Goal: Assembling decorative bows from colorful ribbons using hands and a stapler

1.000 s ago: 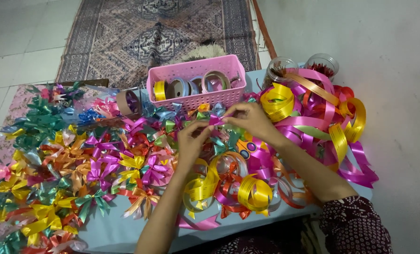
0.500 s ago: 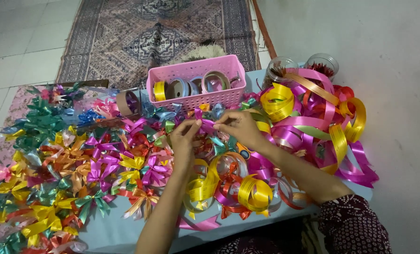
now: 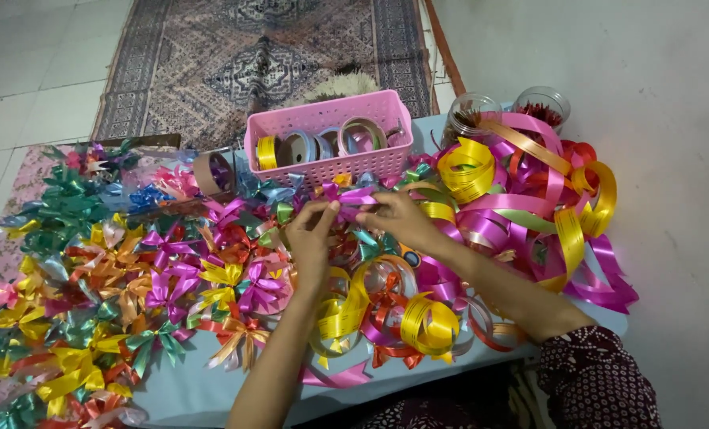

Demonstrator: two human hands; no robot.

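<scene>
Hands meet above the low table [image 3: 211, 393]: left hand [image 3: 311, 234] and right hand [image 3: 394, 218] both pinch a purple ribbon bow [image 3: 353, 196] between fingertips, just in front of the pink basket [image 3: 327, 163] holding ribbon rolls [image 3: 315, 145], amid piles of finished bows [image 3: 132, 278] and loose ribbon coils [image 3: 521, 199].

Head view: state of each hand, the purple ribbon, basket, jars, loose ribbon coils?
left hand: pinching one end of the purple ribbon bow
right hand: pinching the other end
purple ribbon bow: held above the table between both hands
pink basket: upright, holding ribbon rolls
glass jars: upright, lidless
loose ribbon coils: tangled heap
finished bows: spread flat
</scene>
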